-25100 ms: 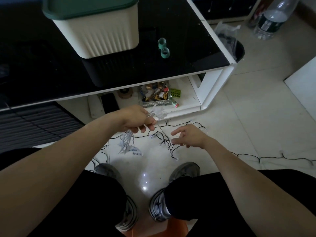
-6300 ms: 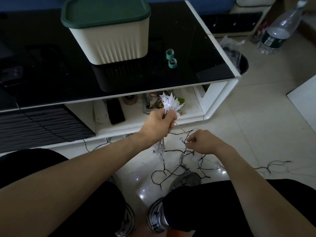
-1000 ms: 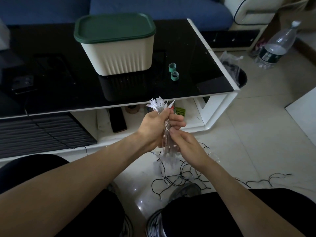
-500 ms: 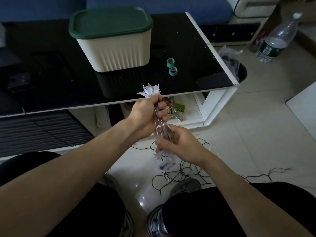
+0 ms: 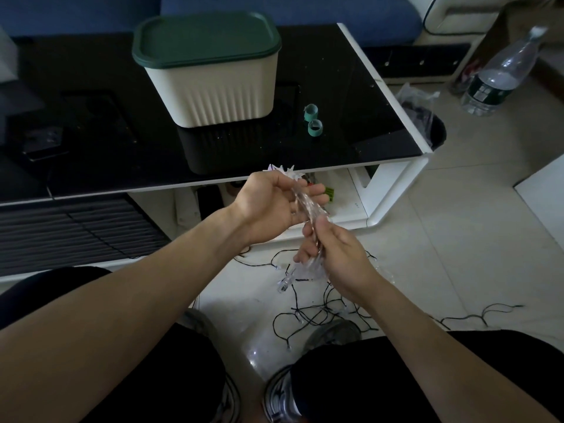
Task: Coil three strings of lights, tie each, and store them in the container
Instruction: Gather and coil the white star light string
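Two hands share one bundle (image 5: pixel 309 206) of clear star lights: the left hand (image 5: pixel 271 206) cradles its upper end, fingers curled round it, star tips poking out above the fist; the right hand (image 5: pixel 331 248) pinches the lower end just below and nearer the body. The bundle's long axis runs slanted from upper left down to lower right between the grips. Below the right hand, loose wire (image 5: pixel 317 312) trails to the floor, still to be gathered. Beyond the left hand, well apart on the table, stand the lidded container (image 5: pixel 210 87) and two green ties (image 5: pixel 314 120), reachable by either hand, the right slightly better placed.

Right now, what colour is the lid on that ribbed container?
Dark green lid, over a cream container; seen in the head view.
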The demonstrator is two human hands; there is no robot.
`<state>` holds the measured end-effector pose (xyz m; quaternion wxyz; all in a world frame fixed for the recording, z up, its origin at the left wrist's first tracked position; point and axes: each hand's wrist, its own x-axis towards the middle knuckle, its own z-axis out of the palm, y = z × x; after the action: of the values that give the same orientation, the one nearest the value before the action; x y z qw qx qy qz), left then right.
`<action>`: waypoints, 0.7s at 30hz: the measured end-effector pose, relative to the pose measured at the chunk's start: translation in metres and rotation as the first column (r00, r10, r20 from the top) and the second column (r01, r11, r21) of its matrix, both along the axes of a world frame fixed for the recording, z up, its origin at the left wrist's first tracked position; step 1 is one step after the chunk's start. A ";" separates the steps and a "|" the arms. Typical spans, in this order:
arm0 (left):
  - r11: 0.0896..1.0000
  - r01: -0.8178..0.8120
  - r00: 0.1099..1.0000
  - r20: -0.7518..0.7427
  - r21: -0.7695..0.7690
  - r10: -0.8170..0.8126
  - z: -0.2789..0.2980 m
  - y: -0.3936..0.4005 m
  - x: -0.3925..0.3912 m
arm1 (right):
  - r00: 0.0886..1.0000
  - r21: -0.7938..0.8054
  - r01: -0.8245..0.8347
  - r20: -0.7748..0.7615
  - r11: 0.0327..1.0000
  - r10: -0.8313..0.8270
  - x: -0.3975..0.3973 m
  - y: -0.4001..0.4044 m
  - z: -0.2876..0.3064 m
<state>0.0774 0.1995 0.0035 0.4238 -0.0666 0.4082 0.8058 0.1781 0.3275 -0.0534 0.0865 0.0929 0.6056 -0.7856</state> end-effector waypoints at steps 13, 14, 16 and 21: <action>0.991 -0.104 0.993 -0.056 -0.082 0.099 -0.004 0.018 0.015 | 0.985 0.022 -0.160 0.072 0.987 0.158 0.003 -0.003 0.008; 0.990 -0.119 0.992 -0.049 -0.069 0.116 -0.004 0.018 0.015 | 0.985 0.057 -0.161 0.069 0.985 0.157 0.003 -0.003 0.009; 0.988 -0.141 0.989 -0.049 -0.065 0.138 -0.003 0.017 0.013 | 0.988 0.201 -0.155 0.016 0.967 0.155 0.003 -0.004 0.010; 0.991 -0.088 0.996 -0.002 -0.104 0.088 -0.002 0.014 0.011 | 0.978 0.326 -0.175 -0.048 0.929 0.201 0.000 -0.005 0.005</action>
<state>0.0889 0.2139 0.0018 0.3844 -0.1075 0.4460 0.8011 0.1783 0.3221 -0.0486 0.1209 0.0155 0.7339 -0.6682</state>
